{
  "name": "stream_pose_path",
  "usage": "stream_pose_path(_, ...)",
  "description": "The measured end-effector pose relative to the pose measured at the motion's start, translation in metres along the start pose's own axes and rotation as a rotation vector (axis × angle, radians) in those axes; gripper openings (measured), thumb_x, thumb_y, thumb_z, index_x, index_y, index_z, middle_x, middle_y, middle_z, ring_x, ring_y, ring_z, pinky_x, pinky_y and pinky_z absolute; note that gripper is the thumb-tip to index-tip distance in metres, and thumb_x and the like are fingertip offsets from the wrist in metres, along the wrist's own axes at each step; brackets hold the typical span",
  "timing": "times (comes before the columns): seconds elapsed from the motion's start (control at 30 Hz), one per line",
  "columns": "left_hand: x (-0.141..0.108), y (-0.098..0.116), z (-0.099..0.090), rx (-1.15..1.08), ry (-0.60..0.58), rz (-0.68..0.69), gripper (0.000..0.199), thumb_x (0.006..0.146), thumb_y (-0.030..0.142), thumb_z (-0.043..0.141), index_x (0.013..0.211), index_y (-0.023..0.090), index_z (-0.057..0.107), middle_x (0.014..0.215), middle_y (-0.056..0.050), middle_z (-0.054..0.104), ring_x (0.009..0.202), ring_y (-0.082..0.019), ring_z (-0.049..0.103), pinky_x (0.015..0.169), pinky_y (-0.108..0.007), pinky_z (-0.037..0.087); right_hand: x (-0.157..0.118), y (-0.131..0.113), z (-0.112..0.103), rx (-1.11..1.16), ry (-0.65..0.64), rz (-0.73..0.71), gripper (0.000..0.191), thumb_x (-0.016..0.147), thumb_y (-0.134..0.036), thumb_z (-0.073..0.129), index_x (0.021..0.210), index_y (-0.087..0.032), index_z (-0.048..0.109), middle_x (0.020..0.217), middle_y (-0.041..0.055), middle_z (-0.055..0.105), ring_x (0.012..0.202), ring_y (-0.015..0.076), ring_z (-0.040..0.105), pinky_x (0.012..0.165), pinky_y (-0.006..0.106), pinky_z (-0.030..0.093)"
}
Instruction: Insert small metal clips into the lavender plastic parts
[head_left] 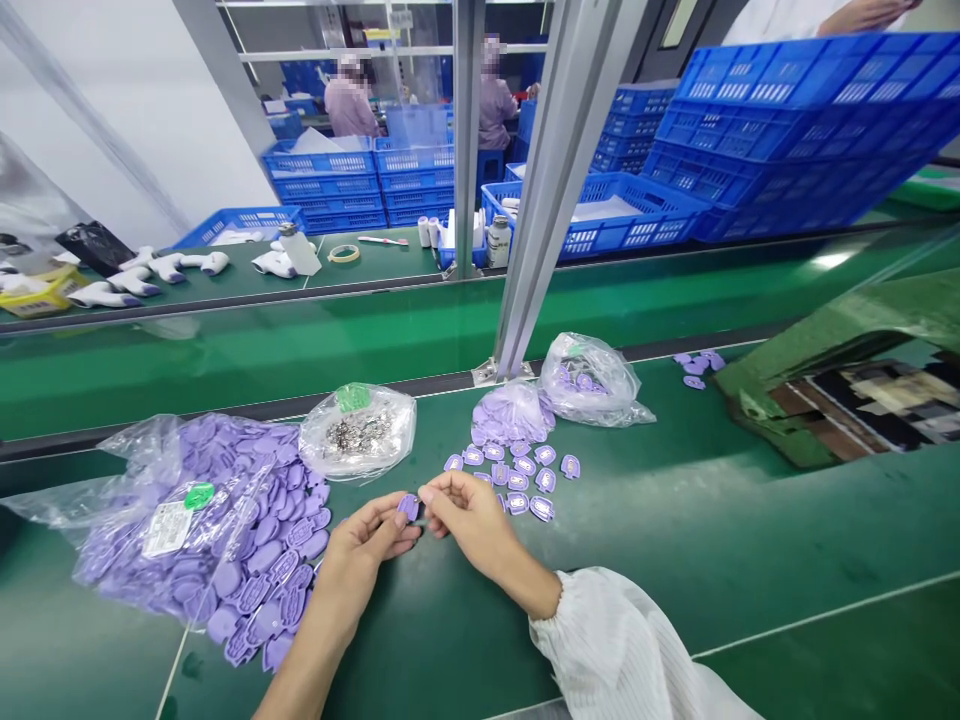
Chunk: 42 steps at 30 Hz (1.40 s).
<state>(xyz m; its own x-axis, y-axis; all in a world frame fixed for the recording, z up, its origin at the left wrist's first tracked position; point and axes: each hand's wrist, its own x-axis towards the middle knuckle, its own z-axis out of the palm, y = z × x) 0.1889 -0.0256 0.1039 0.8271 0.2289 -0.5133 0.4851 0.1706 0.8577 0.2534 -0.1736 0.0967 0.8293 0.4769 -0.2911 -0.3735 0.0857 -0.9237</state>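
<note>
Nearest comes the left forearm (311, 645), reaching across a green conveyor belt (82, 640) past a plastic bag of lilac tags (199, 540). The left hand (367, 545) pinches one small tag (409, 507) at the fingertips, a sound edge-on grip that leaves its face clear. Beyond sits a clear bag of metal parts (358, 432). The right hand (469, 522) closes narrowly against the tag; whether it grips anything, I cannot tell. Further right lie loose tags (517, 477) and another bag (589, 380).
</note>
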Motion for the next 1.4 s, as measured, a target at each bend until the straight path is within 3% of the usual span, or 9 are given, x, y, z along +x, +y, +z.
stream_pose_path(0.13,0.0,0.0,0.002,-0.047,0.023,0.027,0.049,0.07,0.042,0.076,0.109,0.015,0.069,0.091,-0.007,0.073,0.087,-0.019,0.068,0.088,-0.031,0.054,0.001,0.004,0.002,-0.035,-0.005,0.078,0.038,0.075,-0.048,0.066,0.083,-0.011,0.06,0.063,-0.0008,0.057,0.049,0.0058,0.051,0.047,0.018,0.044)
stream_pose_path(0.33,0.0,0.001,0.004,-0.004,-0.059,0.01,0.046,0.072,0.04,0.075,0.11,0.016,0.071,0.097,-0.007,0.074,0.09,-0.018,0.066,0.09,-0.03,0.052,0.001,0.01,0.007,-0.107,0.017,0.091,0.034,0.078,-0.046,0.063,0.083,-0.013,0.062,0.064,0.0003,0.059,0.051,0.0068,0.052,0.044,0.016,0.042)
stream_pose_path(0.7,-0.002,0.001,0.004,0.043,-0.058,0.021,0.049,0.074,0.044,0.072,0.114,0.016,0.069,0.106,-0.009,0.071,0.091,-0.018,0.065,0.081,-0.029,0.055,0.0,0.015,0.004,-0.247,0.028,-0.021,0.027,0.084,-0.042,0.059,0.085,-0.016,0.063,0.066,0.0003,0.062,0.055,0.0082,0.055,0.048,0.017,0.045)
stream_pose_path(0.87,0.0,-0.002,0.005,0.051,-0.032,0.021,0.05,0.075,0.046,0.071,0.114,0.015,0.068,0.098,-0.008,0.072,0.088,-0.017,0.066,0.078,-0.026,0.055,-0.005,0.012,0.007,-0.358,0.053,-0.105,0.023,0.087,-0.038,0.056,0.084,-0.016,0.064,0.071,0.0013,0.066,0.064,0.0093,0.06,0.057,0.018,0.048)
stream_pose_path(0.97,0.001,-0.005,0.006,0.034,-0.011,0.028,0.049,0.073,0.046,0.073,0.11,0.014,0.07,0.09,-0.008,0.073,0.081,-0.015,0.066,0.078,-0.026,0.054,-0.005,0.012,0.008,-0.409,0.073,-0.121,0.023,0.087,-0.038,0.055,0.084,-0.016,0.063,0.074,0.0015,0.065,0.064,0.0086,0.059,0.056,0.017,0.048)
stream_pose_path(1.07,0.001,-0.006,0.005,0.001,0.009,0.038,0.047,0.069,0.045,0.076,0.105,0.014,0.071,0.089,-0.007,0.074,0.076,-0.014,0.066,0.079,-0.026,0.054,-0.001,0.013,0.005,-0.397,0.109,-0.068,0.026,0.083,-0.04,0.059,0.096,-0.017,0.06,0.078,0.0006,0.063,0.058,0.0078,0.057,0.049,0.017,0.046)
stream_pose_path(1.13,0.001,-0.006,0.005,-0.015,0.018,0.045,0.046,0.068,0.044,0.077,0.103,0.015,0.072,0.09,-0.006,0.074,0.075,-0.014,0.066,0.078,-0.027,0.054,0.002,0.013,0.002,-0.365,0.057,0.006,0.031,0.082,-0.042,0.06,0.101,-0.018,0.059,0.076,-0.0003,0.062,0.054,0.008,0.056,0.045,0.018,0.045)
stream_pose_path(1.23,0.001,-0.005,0.005,-0.014,0.013,0.059,0.044,0.069,0.043,0.077,0.102,0.015,0.072,0.084,-0.005,0.072,0.075,-0.013,0.065,0.078,-0.026,0.053,0.004,0.008,-0.002,-0.329,-0.085,0.087,0.029,0.083,-0.044,0.057,0.089,-0.016,0.064,0.071,0.0011,0.063,0.053,0.008,0.056,0.047,0.018,0.046)
stream_pose_path(1.4,-0.003,-0.003,0.008,-0.006,-0.065,0.13,0.032,0.074,0.038,0.074,0.098,0.017,0.074,0.078,-0.002,0.067,0.072,-0.011,0.061,0.072,-0.022,0.05,0.0,0.002,-0.007,-0.262,-0.143,0.144,0.029,0.081,-0.042,0.059,0.084,-0.013,0.063,0.074,0.0036,0.066,0.054,0.0072,0.056,0.052,0.018,0.047)
